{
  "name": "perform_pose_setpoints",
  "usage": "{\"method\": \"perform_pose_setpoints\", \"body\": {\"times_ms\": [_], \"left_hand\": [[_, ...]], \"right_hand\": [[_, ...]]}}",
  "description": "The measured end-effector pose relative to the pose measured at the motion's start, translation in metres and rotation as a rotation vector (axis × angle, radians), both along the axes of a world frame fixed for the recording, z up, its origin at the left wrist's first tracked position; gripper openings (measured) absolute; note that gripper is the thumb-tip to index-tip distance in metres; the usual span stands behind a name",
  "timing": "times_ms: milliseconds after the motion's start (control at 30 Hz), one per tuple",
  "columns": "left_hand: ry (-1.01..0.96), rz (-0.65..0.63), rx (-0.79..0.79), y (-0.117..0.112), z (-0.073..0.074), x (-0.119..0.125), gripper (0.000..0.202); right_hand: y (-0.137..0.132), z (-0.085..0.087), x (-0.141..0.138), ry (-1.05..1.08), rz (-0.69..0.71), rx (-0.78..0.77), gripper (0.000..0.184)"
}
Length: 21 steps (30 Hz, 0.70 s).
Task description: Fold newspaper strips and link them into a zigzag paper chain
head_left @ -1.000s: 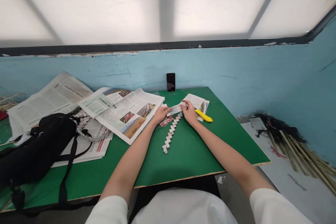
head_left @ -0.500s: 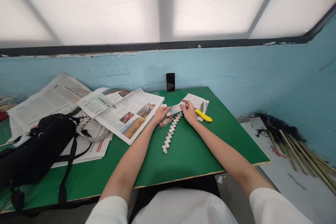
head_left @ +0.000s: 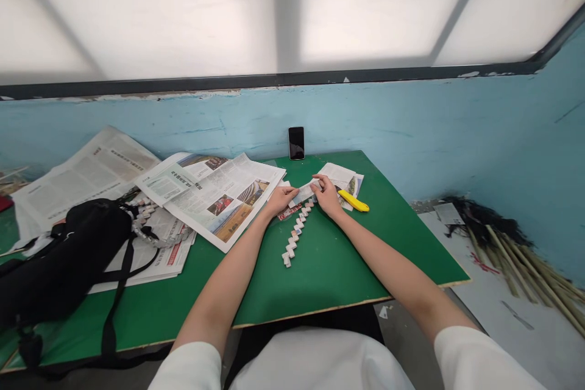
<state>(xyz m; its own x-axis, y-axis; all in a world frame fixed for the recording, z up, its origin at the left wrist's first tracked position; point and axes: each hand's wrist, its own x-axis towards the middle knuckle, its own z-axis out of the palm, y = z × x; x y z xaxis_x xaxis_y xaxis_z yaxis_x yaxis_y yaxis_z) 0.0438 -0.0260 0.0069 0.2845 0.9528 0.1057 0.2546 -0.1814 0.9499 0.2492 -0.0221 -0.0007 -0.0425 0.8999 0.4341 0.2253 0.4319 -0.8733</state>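
Between my two hands a small strip of newspaper (head_left: 305, 192) is held just above the green table. My left hand (head_left: 281, 197) pinches its left end. At its right end, my right hand (head_left: 325, 194) grips it with thumb and fingers. Just below the strip lies a zigzag chain of folded paper (head_left: 296, 233), running toward me across the table; its far end is close to my right fingers. A yellow utility knife (head_left: 353, 200) rests right of my right hand, by several cut newspaper pieces (head_left: 337, 173). A red-printed piece (head_left: 289, 212) lies beside my left hand.
Large newspaper sheets (head_left: 219, 195) cover the left part of the green table (head_left: 347, 274). A black bag (head_left: 73, 256) with straps lies at far left. A phone (head_left: 297, 143) leans on the blue wall. Bamboo sticks (head_left: 525, 268) lie on the right.
My hands have come slightly closer together on the paper strip, and the strip looks narrower and more tilted. The chain, knife and newspapers stay where they were.
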Motion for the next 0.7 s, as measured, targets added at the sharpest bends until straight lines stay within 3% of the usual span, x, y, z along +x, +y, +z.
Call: {"method": "perform_pose_setpoints", "body": {"times_ms": [200,333,467,700], "left_hand": [[0.029,0.030,0.067,-0.004,0.004,0.003,0.054],[0.086,0.003,0.121,-0.007,0.006,0.005,0.055],[0.101,-0.079,0.152,-0.009,0.008,0.004,0.054],[0.112,-0.108,0.142,-0.006,0.004,0.007,0.053]], "right_hand": [[0.000,0.001,0.001,-0.113,-0.071,0.070,0.035],[-0.011,0.011,-0.002,-0.441,-0.174,0.246,0.031],[-0.022,0.018,-0.007,-0.678,-0.163,0.308,0.024],[-0.010,0.009,-0.006,-0.642,-0.227,0.259,0.028]]}}
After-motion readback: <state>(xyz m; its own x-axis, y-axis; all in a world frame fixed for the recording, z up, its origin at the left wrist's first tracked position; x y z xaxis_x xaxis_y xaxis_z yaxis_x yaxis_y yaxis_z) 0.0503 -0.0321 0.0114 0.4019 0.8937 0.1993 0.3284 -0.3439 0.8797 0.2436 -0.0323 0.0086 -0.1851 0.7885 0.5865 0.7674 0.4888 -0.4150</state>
